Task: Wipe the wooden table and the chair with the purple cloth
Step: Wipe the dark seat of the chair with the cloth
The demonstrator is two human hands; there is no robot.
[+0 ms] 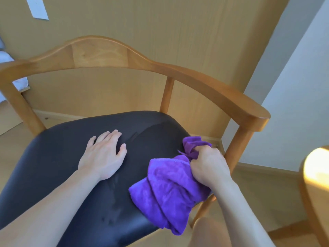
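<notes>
1. The left hand (102,154) lies flat on the black seat (53,166) of the wooden chair (204,82), its fingers (108,135) straight and a little apart.
2. The right hand (208,164) has its fingers curled tight around the bunched purple cloth (165,191).
3. The cloth hangs down onto the right side of the seat, near the chair's right arm.
4. A round wooden tabletop (316,172) edge shows at the far right.

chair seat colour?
Black, glossy, leather-like seat on a light wooden frame. Shows in the head view, the only one.
</notes>
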